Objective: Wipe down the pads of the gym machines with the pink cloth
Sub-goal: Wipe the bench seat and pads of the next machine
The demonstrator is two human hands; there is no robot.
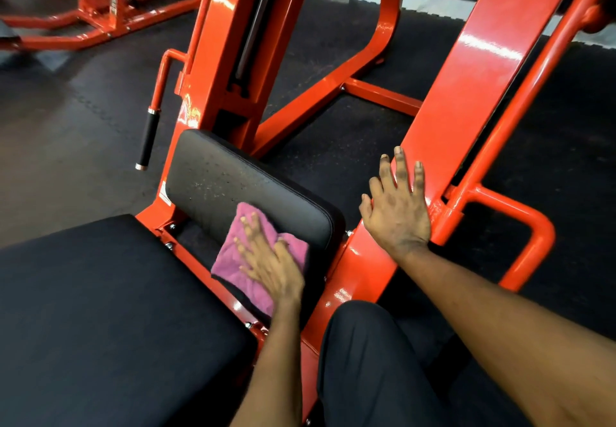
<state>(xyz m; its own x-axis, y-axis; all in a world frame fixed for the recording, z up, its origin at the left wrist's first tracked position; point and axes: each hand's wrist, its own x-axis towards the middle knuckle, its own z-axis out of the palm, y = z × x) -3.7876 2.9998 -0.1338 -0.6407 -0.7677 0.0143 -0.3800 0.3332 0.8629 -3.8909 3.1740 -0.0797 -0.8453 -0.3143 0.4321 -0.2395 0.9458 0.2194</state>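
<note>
My left hand (270,260) lies flat with straight fingers on the pink cloth (233,260), pressing it against the lower end of a small black pad (226,179) on the orange machine. The pad's upper part shows pale specks. A larger black seat pad (100,320) fills the lower left. My right hand (398,206) is spread open, its fingers resting against the orange sloping beam (466,99) to the right of the small pad.
A black-gripped handle (148,139) hangs left of the small pad. An orange loop handle (530,233) sticks out at the right. My dark-trousered knee (363,343) is between the arms. Another orange machine frame (100,9) stands far left on the dark rubber floor.
</note>
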